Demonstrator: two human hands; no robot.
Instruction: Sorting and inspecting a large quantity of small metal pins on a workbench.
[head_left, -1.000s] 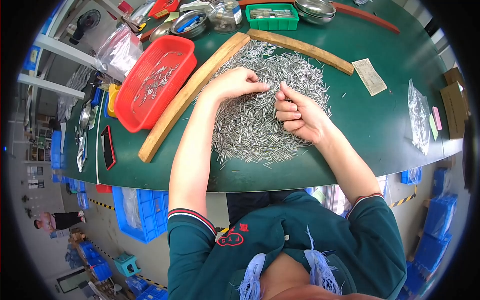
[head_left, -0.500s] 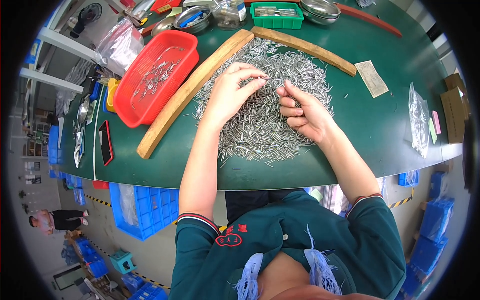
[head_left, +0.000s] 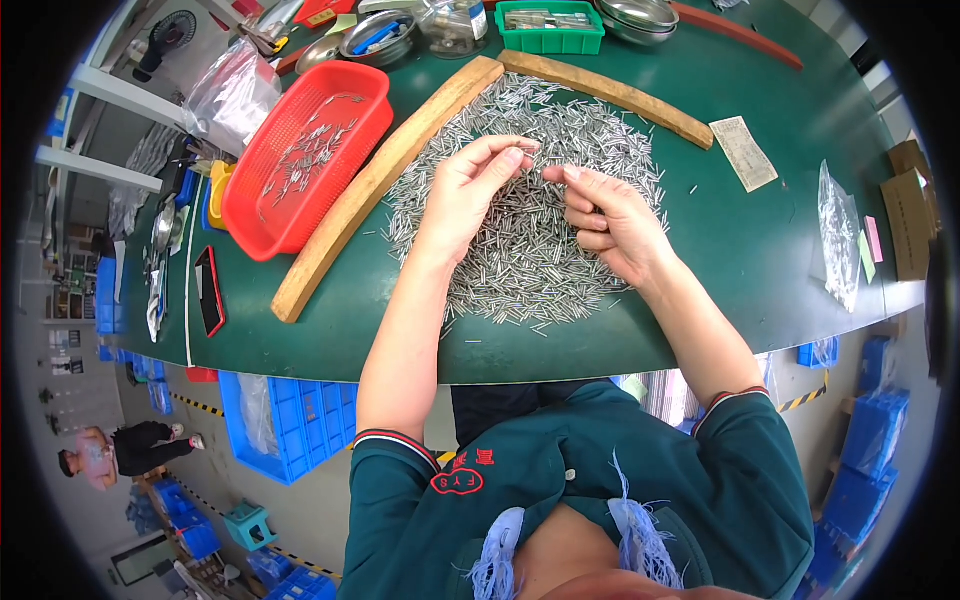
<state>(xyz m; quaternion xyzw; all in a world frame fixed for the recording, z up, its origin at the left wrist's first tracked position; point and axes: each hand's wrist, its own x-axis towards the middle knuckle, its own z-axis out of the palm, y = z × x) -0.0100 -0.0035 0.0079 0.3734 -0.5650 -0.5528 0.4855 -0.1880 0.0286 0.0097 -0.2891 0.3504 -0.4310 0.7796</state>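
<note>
A wide heap of small silvery metal pins (head_left: 530,275) lies on the green table, and both hands are above it. My left hand (head_left: 468,195) is closed in a pinch, thumb against index finger, with what looks like a thin metal pin at the fingertips. A short gap to the right, my right hand (head_left: 618,222) is also closed, its thumb pressed on the index finger and the other fingers curled. Whatever it pinches, if anything, is too small to make out against the heap.
Two wooden bars (head_left: 385,190) meet behind the heap. Left of them stands a red basket (head_left: 240,215) with some pins inside. A green tray (head_left: 553,40), metal bowls (head_left: 640,28) and a phone (head_left: 210,292) are farther out. A paper note (head_left: 744,153) and plastic bag (head_left: 840,240) lie right.
My left fingertips have closed more tightly together. My right hand has shifted slightly, and its index finger now points toward the left hand. A person in the background has moved right.
</note>
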